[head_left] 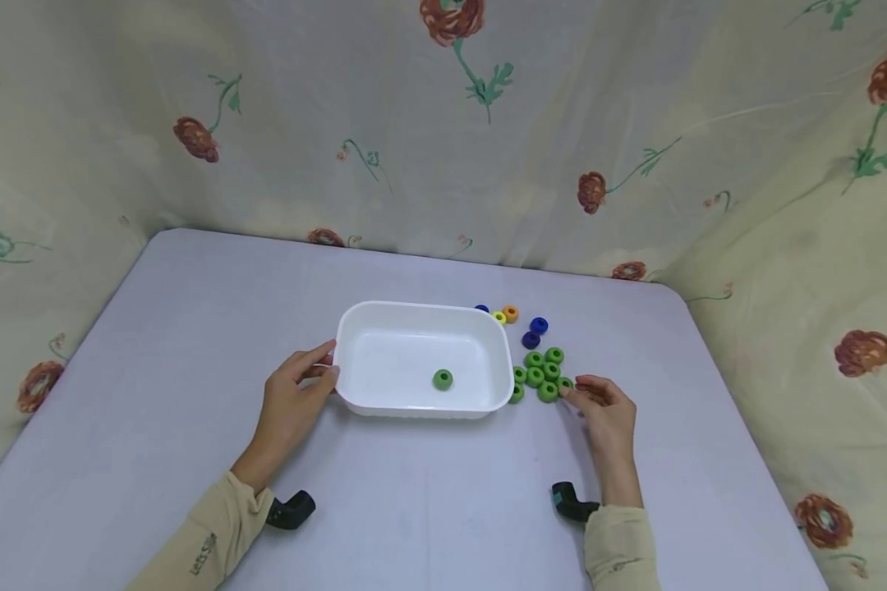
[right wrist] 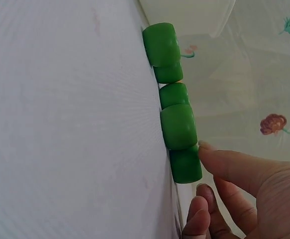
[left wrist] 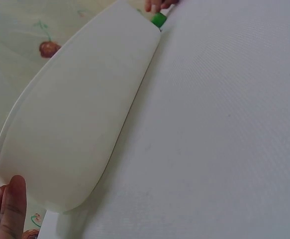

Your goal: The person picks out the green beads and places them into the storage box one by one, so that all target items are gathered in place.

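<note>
A white rectangular tray stands on the table with one green bead inside it. My left hand holds the tray's left end, its thumb on the near side and fingers at the rim in the left wrist view. Several green beads lie clustered against the tray's right side. At the cluster's right edge, my right hand pinches one green bead between thumb and fingertips. That bead is still down among the others, and the fingers' far contact is partly hidden.
Two dark blue beads lie behind the green cluster. An orange bead, a yellow bead and another blue bead sit behind the tray's back right corner. A flowered curtain hangs around the table.
</note>
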Motion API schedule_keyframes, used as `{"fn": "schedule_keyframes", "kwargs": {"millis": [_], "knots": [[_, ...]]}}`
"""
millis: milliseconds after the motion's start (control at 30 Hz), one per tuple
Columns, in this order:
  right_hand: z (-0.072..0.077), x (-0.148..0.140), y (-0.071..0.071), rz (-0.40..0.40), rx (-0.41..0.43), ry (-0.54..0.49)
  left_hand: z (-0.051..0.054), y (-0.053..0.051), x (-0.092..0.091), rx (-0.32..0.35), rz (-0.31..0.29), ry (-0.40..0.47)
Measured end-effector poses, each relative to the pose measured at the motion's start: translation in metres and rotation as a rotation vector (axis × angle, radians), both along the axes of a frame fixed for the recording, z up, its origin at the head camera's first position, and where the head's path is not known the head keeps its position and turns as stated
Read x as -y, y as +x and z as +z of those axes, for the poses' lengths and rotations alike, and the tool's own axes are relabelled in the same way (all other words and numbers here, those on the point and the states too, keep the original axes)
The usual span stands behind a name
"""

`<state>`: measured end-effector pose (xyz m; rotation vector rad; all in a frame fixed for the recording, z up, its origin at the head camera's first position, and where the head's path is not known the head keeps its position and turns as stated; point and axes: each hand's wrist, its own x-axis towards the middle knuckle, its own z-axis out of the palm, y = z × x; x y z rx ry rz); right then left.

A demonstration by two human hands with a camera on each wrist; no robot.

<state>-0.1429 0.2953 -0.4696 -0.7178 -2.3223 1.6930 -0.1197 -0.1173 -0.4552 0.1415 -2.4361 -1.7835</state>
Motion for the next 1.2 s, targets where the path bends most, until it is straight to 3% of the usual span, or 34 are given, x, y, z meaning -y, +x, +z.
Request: {"fn": "schedule_keyframes", "kwargs": {"millis": [800, 1200], "knots": [[-0.0057, -0.0008, 0.0002, 0.047, 0.026, 0.098, 0.0, 0.0008, 0.0001, 0.017, -0.005, 0.005], [-0.0049, -0.0002, -0.0028, 0.084, 0.038, 0.206, -0.0017, -0.0001, 0.0012, 0.01, -0.017, 0.016]]}}
